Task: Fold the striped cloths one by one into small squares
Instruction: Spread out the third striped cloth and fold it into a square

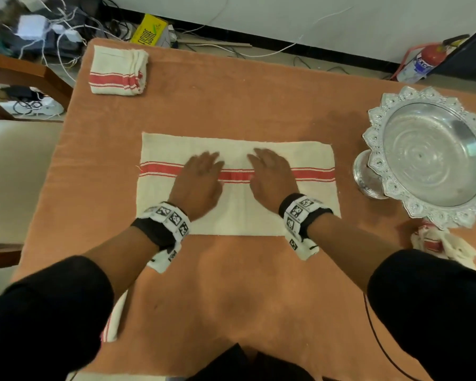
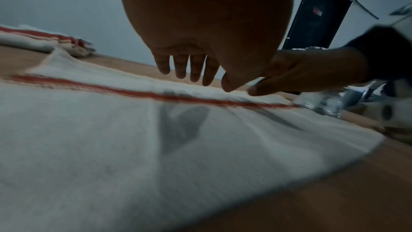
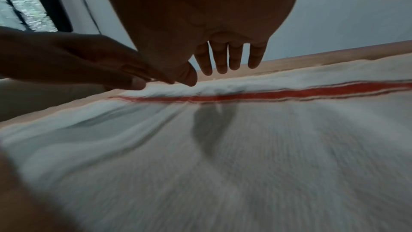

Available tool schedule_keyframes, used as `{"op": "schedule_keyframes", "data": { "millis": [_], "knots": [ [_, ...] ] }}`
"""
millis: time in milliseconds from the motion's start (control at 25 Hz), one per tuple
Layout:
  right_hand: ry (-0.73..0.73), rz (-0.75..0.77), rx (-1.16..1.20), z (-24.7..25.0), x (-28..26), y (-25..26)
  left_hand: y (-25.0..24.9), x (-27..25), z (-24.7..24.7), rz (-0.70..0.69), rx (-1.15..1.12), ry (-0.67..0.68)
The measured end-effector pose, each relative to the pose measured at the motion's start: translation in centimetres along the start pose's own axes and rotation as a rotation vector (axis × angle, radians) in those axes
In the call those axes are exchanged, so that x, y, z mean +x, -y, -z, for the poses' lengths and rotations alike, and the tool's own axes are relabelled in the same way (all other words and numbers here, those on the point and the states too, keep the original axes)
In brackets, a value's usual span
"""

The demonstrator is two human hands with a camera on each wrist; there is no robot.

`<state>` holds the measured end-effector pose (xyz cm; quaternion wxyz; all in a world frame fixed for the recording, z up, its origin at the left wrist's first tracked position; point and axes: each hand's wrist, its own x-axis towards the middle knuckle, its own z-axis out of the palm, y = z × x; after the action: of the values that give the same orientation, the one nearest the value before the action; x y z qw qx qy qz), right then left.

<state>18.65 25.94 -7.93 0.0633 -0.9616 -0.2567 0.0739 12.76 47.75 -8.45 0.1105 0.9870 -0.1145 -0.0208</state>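
So, head view: striped cloth (image 1: 237,182) lies flat mid-frame on the orange table (image 1: 231,284); left hand (image 1: 198,182) and right hand (image 1: 272,180) rest on it with straight fingers, gripping nothing. Folded cloth (image 1: 118,70) upper left, silver pedestal tray (image 1: 379,138) right, crumpled cloth (image 1: 440,243) below it.

Left wrist view: fingers (image 2: 194,66) extended just over the fabric.

Right wrist view: same, soft ripples near the stripe (image 3: 267,94).

Judgement: light, limp, creases easily; pinch the end corners to fold.
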Motion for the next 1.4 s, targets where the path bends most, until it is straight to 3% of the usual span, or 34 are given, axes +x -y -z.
{"op": "schedule_keyframes", "data": {
  "millis": [120,240,600,760,840,960,1080,1240,1400],
  "knots": [
    [0.067,0.051,0.004,-1.9,-3.4,2.6,-3.8,-3.3,-2.4,0.028,0.065,0.097],
    [0.134,0.035,-0.003,-3.4,-6.3,2.8,-4.7,-6.3,-4.2,0.152,0.063,0.134],
    [0.056,-0.196,-0.009,-5.1,-13.1,-7.0,2.9,-12.0,-3.6,0.331,0.067,0.144],
    [0.067,-0.245,0.054,-4.4,-13.0,-6.8,2.1,-11.4,-3.0,0.354,0.044,0.166],
    [0.067,-0.228,0.091,-3.8,-12.6,-4.5,-1.0,-11.1,-2.6,0.25,0.036,0.141],
    [0.128,0.015,0.107,-3.8,-13.8,0.6,-6.6,-11.4,-2.8,-0.053,-0.03,0.147],
    [0.14,0.148,0.104,-5.1,-15.9,4.0,-9.5,-12.2,-3.4,-0.119,-0.066,0.197],
    [0.123,0.108,0.042,-5.6,-18.2,2.1,-7.0,-15.7,-3.7,-0.015,0.043,0.202],
    [0.094,-0.008,0.044,-4.7,-20.7,-2.3,-2.1,-19.4,-2.9,0.215,0.01,0.129]
  ]
}}
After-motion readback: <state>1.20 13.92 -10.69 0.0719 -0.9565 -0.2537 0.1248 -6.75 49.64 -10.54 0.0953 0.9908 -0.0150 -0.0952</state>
